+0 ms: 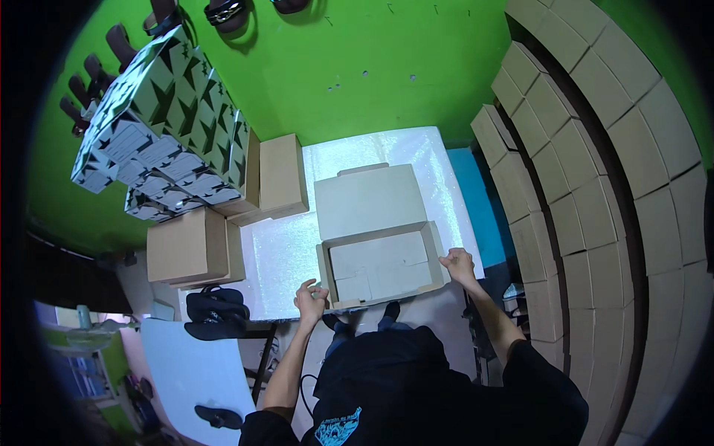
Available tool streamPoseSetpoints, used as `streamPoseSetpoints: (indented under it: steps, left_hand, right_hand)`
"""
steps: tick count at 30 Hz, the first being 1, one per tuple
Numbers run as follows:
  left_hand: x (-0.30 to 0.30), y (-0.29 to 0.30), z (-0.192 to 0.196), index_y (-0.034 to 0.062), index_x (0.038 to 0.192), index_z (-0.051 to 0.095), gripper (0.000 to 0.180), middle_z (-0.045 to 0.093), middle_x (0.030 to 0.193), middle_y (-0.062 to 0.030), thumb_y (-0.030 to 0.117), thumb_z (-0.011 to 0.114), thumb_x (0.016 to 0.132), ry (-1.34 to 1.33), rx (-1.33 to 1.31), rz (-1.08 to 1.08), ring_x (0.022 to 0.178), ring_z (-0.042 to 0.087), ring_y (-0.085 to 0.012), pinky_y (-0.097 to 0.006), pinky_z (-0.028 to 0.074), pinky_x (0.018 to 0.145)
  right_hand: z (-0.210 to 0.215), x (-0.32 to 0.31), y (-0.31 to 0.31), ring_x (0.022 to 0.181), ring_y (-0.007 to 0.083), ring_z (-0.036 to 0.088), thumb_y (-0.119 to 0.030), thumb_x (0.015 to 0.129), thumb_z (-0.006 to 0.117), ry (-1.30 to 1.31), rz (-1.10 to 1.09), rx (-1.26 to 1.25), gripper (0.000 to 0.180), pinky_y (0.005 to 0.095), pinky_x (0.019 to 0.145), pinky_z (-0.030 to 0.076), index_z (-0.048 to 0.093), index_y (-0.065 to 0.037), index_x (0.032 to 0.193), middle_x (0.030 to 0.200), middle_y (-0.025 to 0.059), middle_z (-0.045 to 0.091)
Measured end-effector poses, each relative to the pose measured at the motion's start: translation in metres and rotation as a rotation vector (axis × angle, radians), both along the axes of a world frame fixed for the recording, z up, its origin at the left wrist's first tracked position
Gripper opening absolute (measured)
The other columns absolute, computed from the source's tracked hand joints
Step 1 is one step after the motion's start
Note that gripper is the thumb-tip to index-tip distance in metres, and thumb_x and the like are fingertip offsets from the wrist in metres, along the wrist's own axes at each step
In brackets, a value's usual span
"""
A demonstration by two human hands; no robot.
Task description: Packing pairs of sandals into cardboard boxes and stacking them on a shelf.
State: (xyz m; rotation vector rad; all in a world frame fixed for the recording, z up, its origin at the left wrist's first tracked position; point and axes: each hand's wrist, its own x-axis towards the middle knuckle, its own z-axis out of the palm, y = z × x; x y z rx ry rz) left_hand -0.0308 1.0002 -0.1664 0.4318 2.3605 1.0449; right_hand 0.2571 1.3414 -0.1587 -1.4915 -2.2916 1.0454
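The open box is matt brown cardboard; the worktop under it wears shiny white foam sheeting, faintly dimpled.

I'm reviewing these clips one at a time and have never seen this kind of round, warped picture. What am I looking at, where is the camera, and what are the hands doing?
There is no machine here: a person works with two bare hands. The single picture comes from a wide fisheye camera worn on the person's head, looking down, so straight edges bend near the rim and the forearms enter from below.

The left hand touches the near left corner of an open cardboard box, and the right hand rests on its right wall. Neither hand lifts anything. The box's lid lies flipped back on a table covered in white foam sheet.

Further left stand closed brown boxes and a pile of patterned shoe boxes. A pair of dark sandals lies at the table's left near edge. Stacked flat cartons fill the right side, against a green wall.
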Motion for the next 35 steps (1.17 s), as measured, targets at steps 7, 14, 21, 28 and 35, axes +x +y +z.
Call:
streamPoseSetpoints:
  steps: [7, 14, 21, 28, 35]
  left_hand:
    - [0.031, 0.011, 0.028, 0.0046, 0.087, 0.073, 0.017, 0.051, 0.137, -0.0153, 0.020, 0.075, 0.081, 0.702, -0.133, -0.192, 0.133, 0.038, -0.0410, -0.068, 0.019, 0.110]
    - [0.053, 0.016, 0.032, 0.0011, 0.089, 0.073, 0.030, 0.047, 0.142, -0.0195, 0.030, 0.075, 0.080, 0.588, -0.238, -0.255, 0.138, 0.030, -0.0444, -0.073, 0.012, 0.111]
    - [0.049, 0.015, 0.044, -0.0011, 0.113, 0.069, 0.069, 0.038, 0.151, -0.0212, 0.053, 0.081, 0.073, 0.322, -0.365, -0.335, 0.144, 0.022, -0.0469, -0.076, 0.011, 0.109]
    - [0.068, 0.007, 0.042, -0.0021, 0.132, 0.056, 0.085, 0.028, 0.154, -0.0257, 0.054, 0.080, 0.073, 0.492, -0.367, -0.364, 0.143, 0.020, -0.0490, -0.078, 0.012, 0.108]
    - [0.083, 0.005, 0.038, -0.0017, 0.137, 0.053, 0.085, 0.024, 0.157, -0.0244, 0.052, 0.079, 0.075, 0.463, -0.340, -0.317, 0.144, 0.019, -0.0483, -0.076, 0.012, 0.109]
  right_hand:
    - [0.012, 0.011, -0.034, 0.126, 0.0374, 0.046, -0.030, 0.081, 0.077, -0.127, 0.068, 0.430, 0.029, 0.0551, 0.110, 0.030, 0.072, -0.004, 0.093, 0.123, 0.0144, 0.058]
    - [0.024, -0.010, -0.072, 0.136, 0.0443, 0.032, -0.036, 0.079, 0.075, -0.290, 0.157, 0.435, 0.053, 0.0668, 0.111, 0.021, 0.066, 0.004, 0.112, 0.141, 0.0191, 0.044]
    - [0.035, -0.004, -0.071, 0.136, 0.0475, 0.031, -0.037, 0.074, 0.080, -0.356, 0.128, 0.254, 0.070, 0.0692, 0.109, 0.022, 0.058, 0.008, 0.123, 0.147, 0.0241, 0.036]
    - [0.033, -0.035, -0.081, 0.138, 0.0628, 0.017, -0.034, 0.069, 0.086, -0.628, 0.182, 0.289, 0.085, 0.0799, 0.104, 0.020, 0.048, 0.013, 0.129, 0.153, 0.0276, 0.023]
    - [0.045, 0.001, -0.064, 0.141, 0.0642, 0.009, -0.050, 0.066, 0.087, -0.404, 0.324, -0.048, 0.122, 0.0806, 0.106, 0.014, 0.022, 0.009, 0.150, 0.159, 0.0323, 0.011]
